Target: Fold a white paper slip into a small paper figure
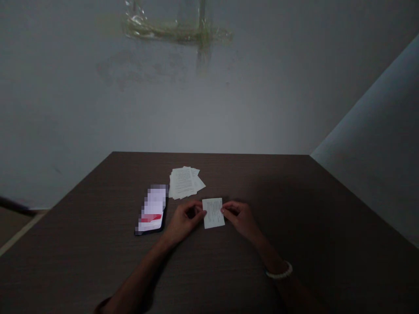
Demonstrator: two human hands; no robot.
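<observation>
Since the paper slip (213, 213) is very light and soft, it can bend easy, so the left hand (184, 220) and right hand (240, 217) pinch it by the two side edges.

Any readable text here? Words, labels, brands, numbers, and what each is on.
Nothing can be quoted; no text is legible.
Paper slip held by the left hand and right hand: printed lines, too small to read.
Loose papers: printed lines, too small and blurred to read.
Smartphone: screen pixelated, with a red band; unreadable.
</observation>
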